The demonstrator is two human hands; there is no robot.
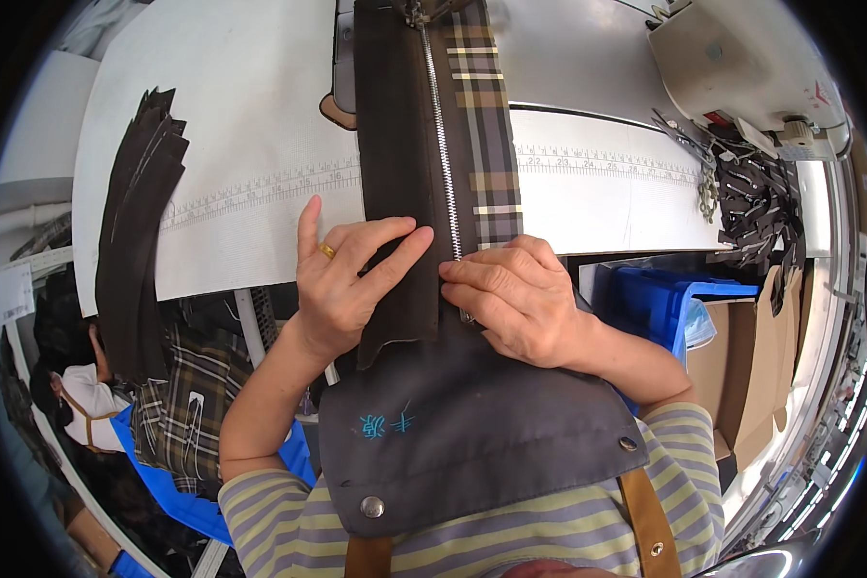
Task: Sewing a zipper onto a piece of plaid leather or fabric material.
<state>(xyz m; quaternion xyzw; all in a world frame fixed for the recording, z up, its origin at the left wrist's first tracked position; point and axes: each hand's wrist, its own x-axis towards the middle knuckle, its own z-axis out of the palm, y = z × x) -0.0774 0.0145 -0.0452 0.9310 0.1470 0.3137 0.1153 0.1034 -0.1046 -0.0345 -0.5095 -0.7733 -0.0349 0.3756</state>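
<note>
A long metal-toothed zipper [439,125] runs toward me between a dark brown fabric strip [391,164] and a plaid fabric strip [494,154]. Its far end lies under the sewing machine's presser foot [417,13]. My left hand [342,275], a ring on one finger, has thumb and forefinger pinched together at the dark strip, with the little finger raised. My right hand [520,299] is closed on the zipper's near part, its fingers bent over the plaid strip's lower end. The pinched cloth is partly hidden by the fingers.
A stack of dark strips [137,212] hangs over the table's left edge. Scissors [682,137] lie at right beside a pile of dark zipper pieces [756,207]. Below are a blue bin [645,289], a cardboard box [742,356] and plaid cloth [197,395]. A person [87,405] is at left.
</note>
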